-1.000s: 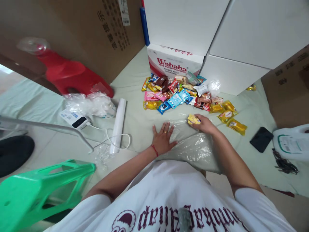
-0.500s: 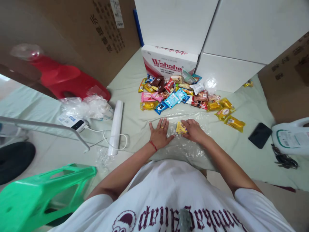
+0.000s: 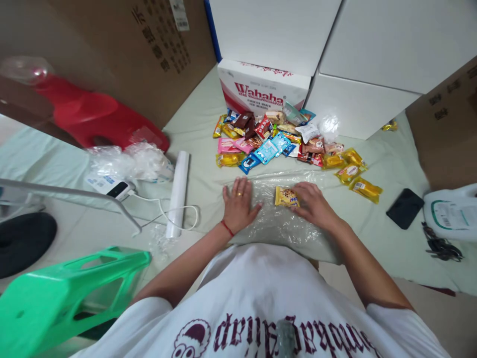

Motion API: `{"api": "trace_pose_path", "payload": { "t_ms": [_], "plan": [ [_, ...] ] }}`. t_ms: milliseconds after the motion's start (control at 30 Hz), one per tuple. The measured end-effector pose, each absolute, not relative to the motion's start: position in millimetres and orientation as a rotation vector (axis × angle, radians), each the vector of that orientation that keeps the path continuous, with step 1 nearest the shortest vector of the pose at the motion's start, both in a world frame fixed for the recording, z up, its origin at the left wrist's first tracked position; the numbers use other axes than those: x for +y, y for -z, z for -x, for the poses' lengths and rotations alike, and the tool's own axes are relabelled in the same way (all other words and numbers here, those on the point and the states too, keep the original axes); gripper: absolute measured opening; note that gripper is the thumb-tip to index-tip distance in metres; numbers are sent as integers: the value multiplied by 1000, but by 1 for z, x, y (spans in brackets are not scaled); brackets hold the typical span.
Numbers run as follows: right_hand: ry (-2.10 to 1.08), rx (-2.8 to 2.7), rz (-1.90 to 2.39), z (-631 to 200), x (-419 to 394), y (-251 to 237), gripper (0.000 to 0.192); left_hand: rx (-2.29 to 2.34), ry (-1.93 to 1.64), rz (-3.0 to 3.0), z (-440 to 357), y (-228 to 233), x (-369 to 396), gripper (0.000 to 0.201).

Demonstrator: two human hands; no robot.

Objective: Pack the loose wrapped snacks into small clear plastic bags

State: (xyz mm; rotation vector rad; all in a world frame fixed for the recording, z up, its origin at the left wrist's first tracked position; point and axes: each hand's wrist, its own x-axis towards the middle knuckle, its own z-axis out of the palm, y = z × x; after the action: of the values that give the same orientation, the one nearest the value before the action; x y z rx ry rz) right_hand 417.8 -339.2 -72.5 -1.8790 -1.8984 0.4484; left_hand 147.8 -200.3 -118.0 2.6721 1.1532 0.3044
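Note:
A small yellow snack packet [image 3: 286,196] lies on a sheet of clear plastic film [image 3: 274,221] spread on the green cloth. At the packet's right end is my right hand [image 3: 316,205], slightly blurred, with thumb and fingers apart; whether the fingertips still touch the wrapper I cannot tell. My left hand [image 3: 239,205] rests flat on the film's left side, fingers stretched out, holding nothing. Beyond both hands sits a pile of wrapped snacks [image 3: 266,141]. Several yellow-wrapped cakes [image 3: 349,172] lie at its right side.
A Wahaha carton [image 3: 263,92] and white boxes [image 3: 372,44] stand behind the pile. To the left are a white roll [image 3: 178,194], a white cable, a red jug [image 3: 97,117] and a green stool [image 3: 74,288]. At right lie a black phone [image 3: 405,209], keys [image 3: 445,246] and a white jug [image 3: 452,211].
My right hand has slid to the right, baring more of the yellow packet. My left hand has moved slightly left, widening the gap between the hands. The camera view has shifted a little.

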Motion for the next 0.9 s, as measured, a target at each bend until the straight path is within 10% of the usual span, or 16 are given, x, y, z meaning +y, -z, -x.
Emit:
{"api": "trace_pose_path", "payload": {
  "t_ms": [267,900],
  "plan": [
    [-598,-1822,1822,-405,-450,91,32,-34,-88,-2628,-92,123,-196,47],
    [-992,-1476,1979,-493,-343,66,40,616,-170,-1988,-170,101,-101,31]
  ]
}}
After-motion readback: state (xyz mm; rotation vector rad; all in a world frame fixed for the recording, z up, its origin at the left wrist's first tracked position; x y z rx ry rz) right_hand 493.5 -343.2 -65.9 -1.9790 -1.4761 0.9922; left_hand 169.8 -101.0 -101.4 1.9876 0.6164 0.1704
